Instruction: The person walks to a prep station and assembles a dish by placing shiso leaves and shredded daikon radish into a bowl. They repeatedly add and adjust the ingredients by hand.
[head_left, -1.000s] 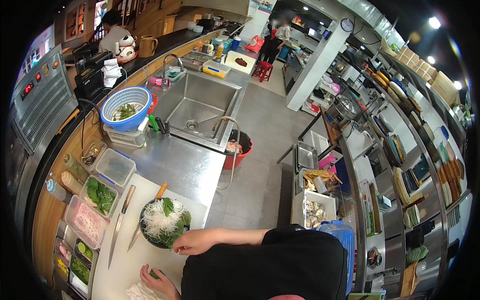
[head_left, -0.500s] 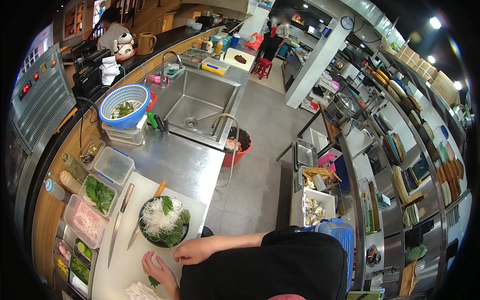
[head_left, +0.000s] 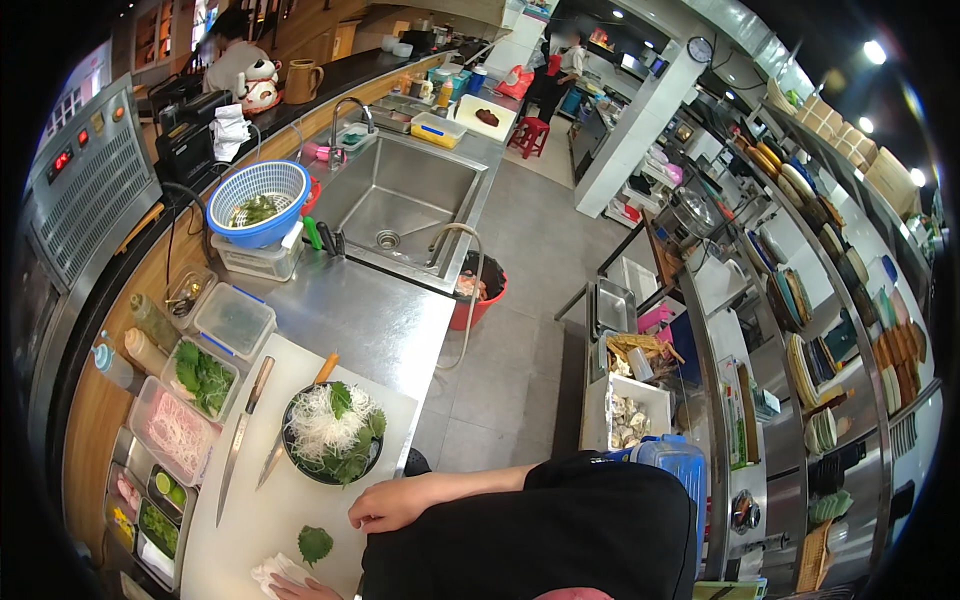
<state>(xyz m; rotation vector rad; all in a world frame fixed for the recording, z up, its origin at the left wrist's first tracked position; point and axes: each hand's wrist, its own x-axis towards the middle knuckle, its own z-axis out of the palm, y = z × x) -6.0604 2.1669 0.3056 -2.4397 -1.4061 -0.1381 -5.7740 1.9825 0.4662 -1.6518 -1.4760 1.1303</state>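
My left hand (head_left: 302, 590) is at the lower edge, its fingers lying stretched out on a crumpled white cloth (head_left: 274, 570); part of the hand is cut off. My right hand (head_left: 384, 506) rests at the white cutting board (head_left: 240, 545) with its fingers curled and nothing visible in them. A single green shiso-like leaf (head_left: 315, 544) lies flat on the board between cloth and right hand. Farther up stands a dark bowl (head_left: 290, 462) filled with shredded white strands (head_left: 328, 418) and green leaves (head_left: 352, 466). Two knives lie left of it: one long (head_left: 238, 450), one with an orange handle (head_left: 327, 368).
Along the left are tubs of green leaves (head_left: 205, 375) and pinkish-white shreds (head_left: 172, 430), small trays with limes (head_left: 168, 485), and bottles (head_left: 150, 350). Beyond are a blue colander (head_left: 258, 238), a steel sink (head_left: 410, 180) and a red bucket (head_left: 485, 312). Shelves (head_left: 790, 300) line the right.
My left hand has moved down and left from beside the leaf onto the white cloth, uncovering the leaf. My right hand stays in place. The view has shifted slightly.
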